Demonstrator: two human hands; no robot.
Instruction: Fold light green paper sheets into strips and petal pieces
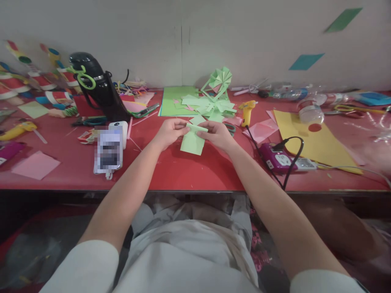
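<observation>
L hand (169,133), R hand (217,134) pinch green paper (192,141), top edge hidden

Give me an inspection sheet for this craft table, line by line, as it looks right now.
Surface: red table, crowded with paper and tools.
Things in hand: light green paper, partly folded; folded green pieces piled behind it.
Clutter: yellow glue gun, black flask, phone, pink paper, yellow sheet.
Hands: left hand and right hand both pinch the light green paper's top edge.
Cables: black cable loops at a purple power strip.
Surroundings: pale wall with paper diamonds stuck on it.
</observation>
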